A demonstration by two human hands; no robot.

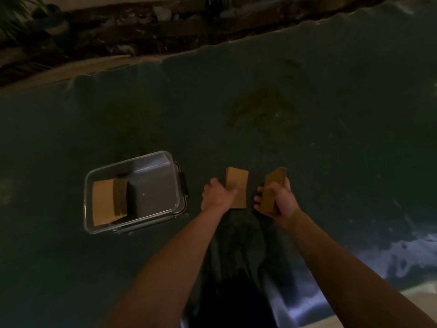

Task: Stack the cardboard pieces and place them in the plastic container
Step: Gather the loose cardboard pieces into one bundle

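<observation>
Two bare forearms come in from the bottom edge, so those sit closest to the camera, reaching out over a dark sheet (307, 143) that covers the ground. It's pretty dim out here, so small details are hard to make out.

The left hand (218, 195) has its grip closed around the near end of a cardboard stack (237, 185), thumb on top, with the flat tan face pointing up and the far end sticking out past the fingers. The right hand (281, 200) is wrapped around a second cardboard stack (272, 189), this one turned on edge and tilted, so you mostly see its darker side. The two stacks are near each other but not touching, both held just above the sheet.

Off to the left, the clear plastic container (142, 159) rests on the sheet with its lid off. A dark latch (183, 185) sits on the side facing the hands. Inside, against the left wall, there's already a cardboard pile (104, 202), leaning a bit; the right half of the box shows bare floor.

Along the top runs a strip of soil with rocks and some plants (14, 17).
</observation>
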